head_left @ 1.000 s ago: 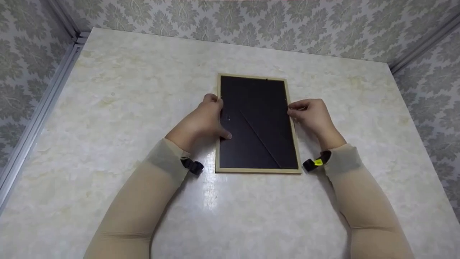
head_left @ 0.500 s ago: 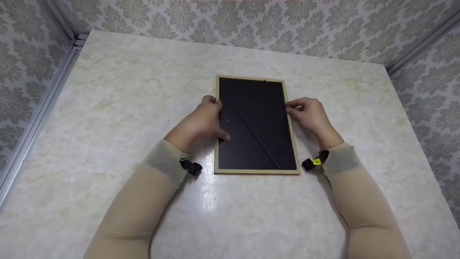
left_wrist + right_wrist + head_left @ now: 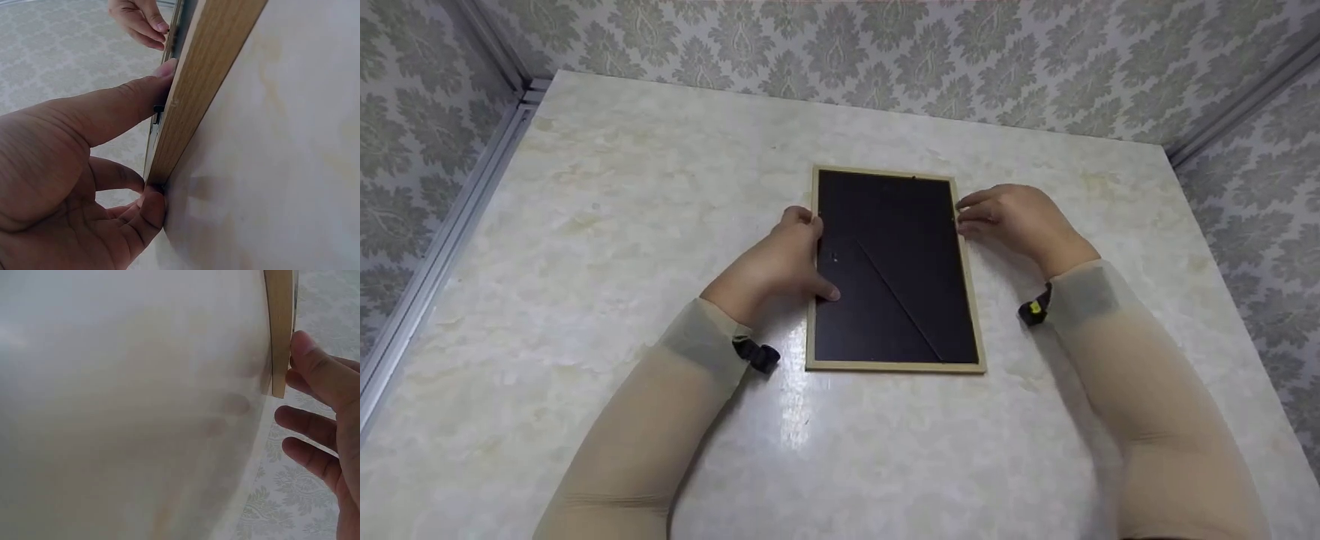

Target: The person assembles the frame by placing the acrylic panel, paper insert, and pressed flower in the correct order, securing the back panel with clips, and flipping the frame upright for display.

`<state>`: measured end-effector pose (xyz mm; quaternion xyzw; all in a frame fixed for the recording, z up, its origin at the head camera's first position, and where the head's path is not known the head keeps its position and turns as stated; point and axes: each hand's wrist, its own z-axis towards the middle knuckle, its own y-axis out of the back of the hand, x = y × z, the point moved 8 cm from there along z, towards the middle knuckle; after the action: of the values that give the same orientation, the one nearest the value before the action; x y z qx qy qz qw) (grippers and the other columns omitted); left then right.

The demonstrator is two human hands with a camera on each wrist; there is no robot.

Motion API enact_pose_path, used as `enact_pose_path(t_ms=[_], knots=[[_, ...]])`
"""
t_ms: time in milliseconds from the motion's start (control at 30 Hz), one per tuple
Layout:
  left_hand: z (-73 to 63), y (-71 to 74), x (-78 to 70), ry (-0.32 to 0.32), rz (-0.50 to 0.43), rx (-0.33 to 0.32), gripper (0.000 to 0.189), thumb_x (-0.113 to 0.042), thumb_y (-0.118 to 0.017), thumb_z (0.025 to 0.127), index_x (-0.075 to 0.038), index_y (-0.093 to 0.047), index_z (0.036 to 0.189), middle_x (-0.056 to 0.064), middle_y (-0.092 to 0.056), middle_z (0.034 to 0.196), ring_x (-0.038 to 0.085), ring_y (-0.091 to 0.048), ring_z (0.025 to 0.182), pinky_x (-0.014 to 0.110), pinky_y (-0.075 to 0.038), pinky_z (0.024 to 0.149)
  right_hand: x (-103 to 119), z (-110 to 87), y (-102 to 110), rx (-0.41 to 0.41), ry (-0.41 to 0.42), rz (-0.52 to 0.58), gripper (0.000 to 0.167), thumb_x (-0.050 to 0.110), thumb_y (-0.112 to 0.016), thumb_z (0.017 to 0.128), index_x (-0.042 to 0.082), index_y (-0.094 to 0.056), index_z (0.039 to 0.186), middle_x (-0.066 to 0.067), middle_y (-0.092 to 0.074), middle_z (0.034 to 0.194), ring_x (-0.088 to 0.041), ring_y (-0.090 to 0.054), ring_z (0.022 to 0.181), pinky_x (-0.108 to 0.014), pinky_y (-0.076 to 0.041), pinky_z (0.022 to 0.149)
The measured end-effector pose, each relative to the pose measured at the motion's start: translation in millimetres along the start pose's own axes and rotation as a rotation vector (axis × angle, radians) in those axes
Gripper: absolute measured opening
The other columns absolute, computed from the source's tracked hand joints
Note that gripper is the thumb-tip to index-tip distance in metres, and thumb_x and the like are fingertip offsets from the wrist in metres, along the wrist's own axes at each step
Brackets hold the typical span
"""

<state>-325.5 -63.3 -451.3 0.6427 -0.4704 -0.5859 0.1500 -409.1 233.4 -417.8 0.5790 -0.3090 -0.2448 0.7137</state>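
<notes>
A picture frame (image 3: 896, 322) lies back side up on the table, with a thin light wood rim around a black backing board. A diagonal stand flap line runs across the board. My left hand (image 3: 780, 262) grips the frame's left side, thumb over the backing and fingers curled at the outer edge. In the left wrist view, a small dark tab (image 3: 159, 108) sits at the rim beside that thumb. At the right rim, the thumb and index finger of my right hand (image 3: 1024, 221) touch the edge, while the other fingers (image 3: 309, 424) are spread apart from it.
The pale marbled table (image 3: 660, 150) extends around the frame on every side. Patterned wallpaper (image 3: 840, 52) covers the walls behind and beside it. A metal rail (image 3: 457, 247) runs along the left edge. Dark wrist straps (image 3: 757, 355) show on both wrists.
My right hand has turned and its wrist has risen away from the frame to the right, with fingertips still at the right rim. The left hand keeps its grip; the frame appears slightly lower in view.
</notes>
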Motion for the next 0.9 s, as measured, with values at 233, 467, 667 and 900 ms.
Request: enact_pose_path(t_ms=[233,467,667,900], knots=[[0.7,-3.2,0.6,0.008,-0.003,0.008,0.127,-0.032,-0.103,0.084,0.007,-0.023,0.176,0.029,-0.016,0.182,0.044,-0.031,0.171,0.048,-0.038,0.139,5,2.5,0,0.016,0.072,-0.122,0.024,0.028,-0.085,0.101,0.015,-0.090,0.120,-0.006,-0.085,0.132,-0.032,-0.085,0.110,-0.055,-0.069,0.096],[1.4,-1.1,-2.3,-0.006,0.003,0.000,0.123,-0.031,-0.103,0.084,0.008,-0.029,0.175,0.030,-0.016,0.182,0.044,-0.033,0.169,0.048,-0.040,0.138,8,4.3,2,0.059,0.096,-0.202,0.028,0.029,-0.084,0.102,0.014,-0.088,0.125,-0.007,-0.085,0.131,-0.032,-0.086,0.102,-0.054,-0.070,0.089],[0.2,0.2,-1.6,0.000,0.020,0.004,0.123,-0.032,-0.102,0.085,0.007,-0.028,0.175,0.029,-0.016,0.182,0.043,-0.033,0.169,0.048,-0.041,0.138,17,8.5,5,0.066,0.179,-0.213,0.025,0.025,-0.086,0.101,0.010,-0.089,0.121,-0.009,-0.086,0.127,-0.034,-0.086,0.096,-0.055,-0.070,0.083],[2.0,-0.6,-0.6,-0.012,0.051,-0.012,0.122,-0.033,-0.102,0.084,0.011,-0.031,0.173,0.031,-0.022,0.179,0.044,-0.037,0.167,0.047,-0.042,0.137,17,11.8,2,0.149,0.170,-0.197,0.023,0.023,-0.083,0.103,0.008,-0.089,0.119,-0.011,-0.083,0.134,-0.036,-0.086,0.102,-0.056,-0.070,0.088]])
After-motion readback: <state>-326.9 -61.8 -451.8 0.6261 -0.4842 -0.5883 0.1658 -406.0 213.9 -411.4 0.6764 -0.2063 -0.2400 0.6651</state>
